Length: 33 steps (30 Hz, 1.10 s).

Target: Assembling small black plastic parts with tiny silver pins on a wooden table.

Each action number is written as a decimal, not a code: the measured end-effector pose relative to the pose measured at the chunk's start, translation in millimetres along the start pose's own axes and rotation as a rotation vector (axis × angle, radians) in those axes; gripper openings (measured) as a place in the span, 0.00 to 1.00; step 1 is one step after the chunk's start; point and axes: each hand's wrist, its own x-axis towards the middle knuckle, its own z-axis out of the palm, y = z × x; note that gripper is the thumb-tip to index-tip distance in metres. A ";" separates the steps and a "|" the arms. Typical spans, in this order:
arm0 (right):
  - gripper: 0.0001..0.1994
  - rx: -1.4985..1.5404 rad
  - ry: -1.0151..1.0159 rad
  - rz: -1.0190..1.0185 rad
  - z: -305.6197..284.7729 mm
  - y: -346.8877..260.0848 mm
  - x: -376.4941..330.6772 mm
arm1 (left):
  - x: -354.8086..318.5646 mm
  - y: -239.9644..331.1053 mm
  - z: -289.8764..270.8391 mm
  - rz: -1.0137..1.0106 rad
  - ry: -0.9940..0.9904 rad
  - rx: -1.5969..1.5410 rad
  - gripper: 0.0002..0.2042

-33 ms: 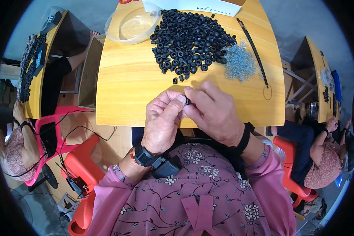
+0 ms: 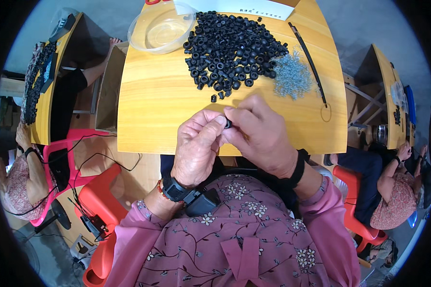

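Observation:
Over the near edge of the table, my left hand [image 2: 198, 146] pinches a small black rubber part [image 2: 228, 124] between thumb and forefinger. My right hand [image 2: 262, 138] meets it there, its thumb and fingers closed on the same part. Most of that part is hidden by the fingertips. Just beyond the hands lie a few loose black pieces [image 2: 214, 98]. Behind them spreads a large heap of black rubber parts [image 2: 232, 50], some ring-shaped and some domed. A pile of small clear bluish pieces [image 2: 292, 76] touches the heap's right side.
A clear round plastic tub [image 2: 162, 29] stands at the far left of the wooden table [image 2: 151, 105]. On the right lies a thin black rod [image 2: 309, 62] with a loop at its near end. A white box [image 2: 239, 8] is at the back. Other people sit at tables on both sides.

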 end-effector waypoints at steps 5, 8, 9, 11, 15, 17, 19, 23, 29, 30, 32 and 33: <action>0.14 0.157 0.012 0.040 -1.4 4.5 3.2 | 5.9 6.5 0.3 -0.029 -0.043 -0.060 0.05; 0.14 0.162 0.001 0.035 -0.3 4.8 2.6 | 6.2 -1.8 -2.1 0.050 -0.031 -0.024 0.04; 0.14 0.159 0.004 0.040 1.6 5.8 2.4 | 7.0 -5.2 -3.5 0.088 -0.028 -0.011 0.04; 0.15 0.158 0.001 0.055 2.7 6.8 2.6 | 7.4 -7.7 -2.5 0.104 0.005 0.023 0.04; 0.17 0.132 -0.036 0.020 -1.4 8.7 4.4 | 7.6 -10.2 -7.6 0.128 -0.023 0.078 0.03; 0.18 0.081 -0.058 -0.014 -2.5 8.8 3.2 | 7.1 -9.9 -8.9 0.122 -0.023 0.088 0.04; 0.18 0.003 -0.077 -0.036 -3.2 7.8 1.5 | 7.7 -10.0 -7.2 0.123 -0.006 0.095 0.05; 0.19 -0.006 -0.039 -0.065 -2.7 5.5 3.9 | 7.4 -7.7 -8.8 0.108 -0.024 0.121 0.07; 0.19 0.121 -0.005 -0.017 0.9 4.2 4.5 | 7.3 -3.7 1.5 0.094 -0.018 0.006 0.08; 0.19 0.148 -0.007 -0.004 0.5 3.4 5.2 | 7.9 -3.7 2.1 0.095 -0.013 0.000 0.09; 0.18 0.180 -0.010 0.006 1.1 4.1 5.3 | 7.6 -1.9 -2.7 0.069 -0.041 -0.021 0.09; 0.18 0.184 -0.012 0.005 1.7 5.0 4.5 | 7.4 -1.0 -4.3 0.055 -0.056 -0.033 0.09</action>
